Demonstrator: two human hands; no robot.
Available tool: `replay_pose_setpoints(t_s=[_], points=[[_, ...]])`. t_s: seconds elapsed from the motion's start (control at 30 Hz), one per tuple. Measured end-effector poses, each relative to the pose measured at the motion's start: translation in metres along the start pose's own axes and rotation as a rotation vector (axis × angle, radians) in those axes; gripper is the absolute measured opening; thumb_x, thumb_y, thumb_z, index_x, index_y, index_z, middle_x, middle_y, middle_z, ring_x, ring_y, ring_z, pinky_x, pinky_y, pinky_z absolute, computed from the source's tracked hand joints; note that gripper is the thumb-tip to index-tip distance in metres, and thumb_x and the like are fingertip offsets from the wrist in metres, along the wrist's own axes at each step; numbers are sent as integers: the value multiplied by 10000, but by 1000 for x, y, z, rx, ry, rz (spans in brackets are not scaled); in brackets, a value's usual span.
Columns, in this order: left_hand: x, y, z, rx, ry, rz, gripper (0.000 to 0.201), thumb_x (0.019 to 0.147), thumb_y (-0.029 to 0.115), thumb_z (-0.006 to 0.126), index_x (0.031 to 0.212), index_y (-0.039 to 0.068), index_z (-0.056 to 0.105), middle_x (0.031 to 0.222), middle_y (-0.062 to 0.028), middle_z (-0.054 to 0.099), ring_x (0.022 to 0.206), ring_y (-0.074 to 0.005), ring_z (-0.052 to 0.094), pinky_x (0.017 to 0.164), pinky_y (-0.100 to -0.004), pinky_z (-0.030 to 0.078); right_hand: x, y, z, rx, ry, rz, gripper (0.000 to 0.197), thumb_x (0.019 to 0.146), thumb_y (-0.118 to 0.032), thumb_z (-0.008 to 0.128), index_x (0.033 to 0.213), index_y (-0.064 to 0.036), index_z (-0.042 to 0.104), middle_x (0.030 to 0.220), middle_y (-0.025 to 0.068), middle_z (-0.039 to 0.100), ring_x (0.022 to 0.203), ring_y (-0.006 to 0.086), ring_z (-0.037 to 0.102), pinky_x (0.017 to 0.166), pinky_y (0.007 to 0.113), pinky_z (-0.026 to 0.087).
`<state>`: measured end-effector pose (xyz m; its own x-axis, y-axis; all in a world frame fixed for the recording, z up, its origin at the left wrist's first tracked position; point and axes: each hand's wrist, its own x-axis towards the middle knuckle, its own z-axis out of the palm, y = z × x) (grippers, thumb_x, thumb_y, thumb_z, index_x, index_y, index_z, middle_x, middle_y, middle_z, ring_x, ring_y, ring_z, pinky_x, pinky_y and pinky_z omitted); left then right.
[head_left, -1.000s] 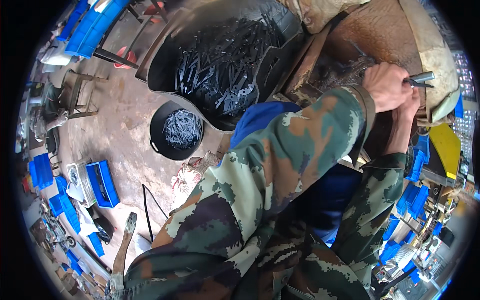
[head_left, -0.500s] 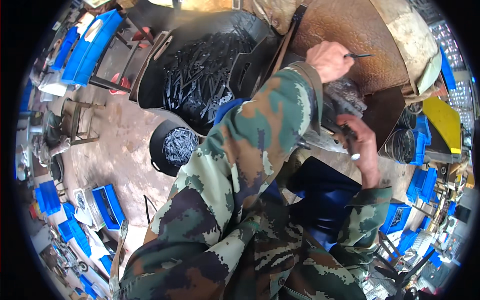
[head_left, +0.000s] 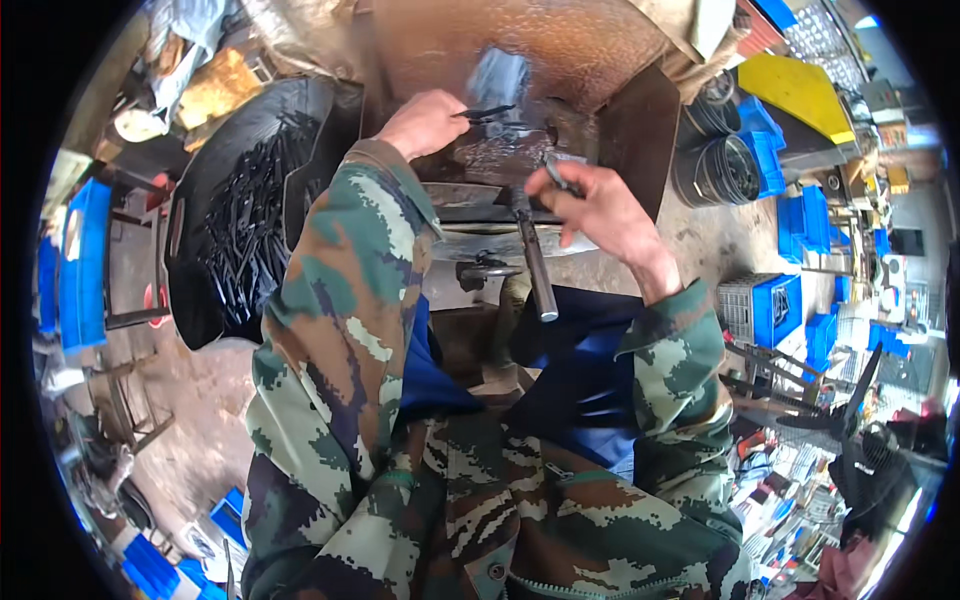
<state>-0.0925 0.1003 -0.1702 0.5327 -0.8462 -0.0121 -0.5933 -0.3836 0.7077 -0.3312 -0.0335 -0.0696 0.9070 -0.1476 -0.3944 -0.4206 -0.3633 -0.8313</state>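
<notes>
My left hand [head_left: 425, 122] pinches thin dark metal strips [head_left: 488, 113], which point to the right over the wet, shiny area of the machine. My right hand [head_left: 600, 205] is just right of a round metal bar handle [head_left: 538, 265]. Its fingers are curled about a small dark grey piece [head_left: 562, 178], blurred and partly hidden, whose kind I cannot make out. The handle slants toward me, with its bare end over my lap. Behind both hands rises a wet brown metal guard [head_left: 590, 50].
To the left, a black bin [head_left: 180, 290] holds many dark metal strips. On the right are black buckets [head_left: 730, 165], a yellow panel [head_left: 795, 95] and a blue crate [head_left: 775, 310]. A brown metal side plate [head_left: 640, 140] stands right of my right hand.
The view has swung right, so the strip bin now lies farther left. My right hand was at the bar handle; now it is beside its upper part. My left hand keeps its pinch.
</notes>
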Motion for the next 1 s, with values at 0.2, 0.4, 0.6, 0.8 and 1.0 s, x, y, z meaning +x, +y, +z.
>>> replay_pose_setpoints(t_s=[0.2, 0.4, 0.6, 0.8, 1.0], points=[[2, 16, -3, -151, 262, 20, 229, 913, 196, 612, 851, -11, 690, 774, -103, 682, 688, -205, 609, 646, -343, 467, 27, 0, -10, 477, 443, -99, 211, 974, -117, 572, 1127, 23, 610, 991, 110, 670, 597, 93, 535, 487, 253, 500], [-33, 95, -25, -798, -18, -114, 225, 954, 242, 592, 1013, 73, 729, 786, 38, 639, 583, -15, 355, 498, -203, 283, 40, -8, -11, 884, 476, -298, 185, 997, -134, 565, 1143, -21, 576, 968, 97, 674, 500, 52, 395, 484, 282, 467], [-37, 111, -13, -965, -101, -96, 265, 980, 229, 590, 1085, -3, 666, 789, -1, 606, 510, -7, 360, 437, -191, 258, 44, -19, -3, 865, 462, -357, 127, 990, -116, 574, 1070, -28, 618, 715, 24, 607, 488, 54, 389, 469, 258, 425], [-22, 83, -14, -798, 1, -183, 282, 1008, 252, 512, 1100, 11, 624, 817, -6, 589, 502, -12, 360, 427, -200, 258, 39, -15, -5, 891, 503, -326, 137, 976, -137, 609, 1049, -29, 650, 677, -58, 484, 491, 41, 313, 486, 254, 347], [1, 18, 2, -466, -31, -230, 336, 928, 197, 498, 1186, 30, 637, 959, -59, 630, 769, -124, 529, 664, -293, 433, 36, -11, -4, 765, 533, -287, 155, 985, -167, 602, 1040, -33, 658, 623, -66, 420, 495, 43, 307, 486, 263, 354]])
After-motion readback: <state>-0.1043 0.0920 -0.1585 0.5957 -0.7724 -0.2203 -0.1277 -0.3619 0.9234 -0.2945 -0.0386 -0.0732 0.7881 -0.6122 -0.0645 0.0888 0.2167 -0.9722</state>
